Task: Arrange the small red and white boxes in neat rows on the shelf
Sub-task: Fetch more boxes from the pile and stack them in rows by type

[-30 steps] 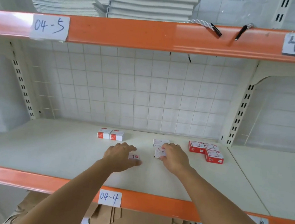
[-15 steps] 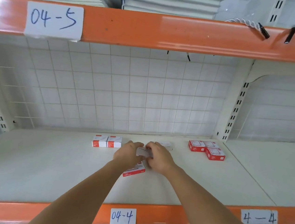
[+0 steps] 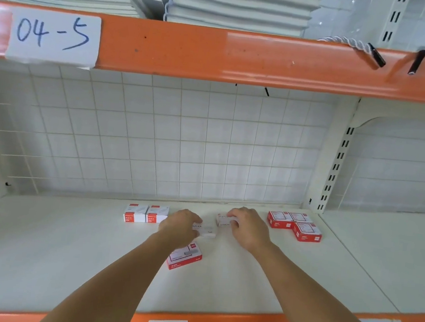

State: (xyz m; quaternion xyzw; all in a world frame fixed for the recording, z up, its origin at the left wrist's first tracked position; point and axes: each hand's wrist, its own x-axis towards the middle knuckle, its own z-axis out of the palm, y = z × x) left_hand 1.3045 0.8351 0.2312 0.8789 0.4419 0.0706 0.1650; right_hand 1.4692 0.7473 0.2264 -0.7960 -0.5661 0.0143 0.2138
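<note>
While each grips a box, hands (image 3: 216,228) apart, loose box (image 3: 185,257) nearer.

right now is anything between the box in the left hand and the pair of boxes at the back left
Nothing visible. The left hand holds a white box just right of the pair of boxes, with only bare shelf between them.
</note>
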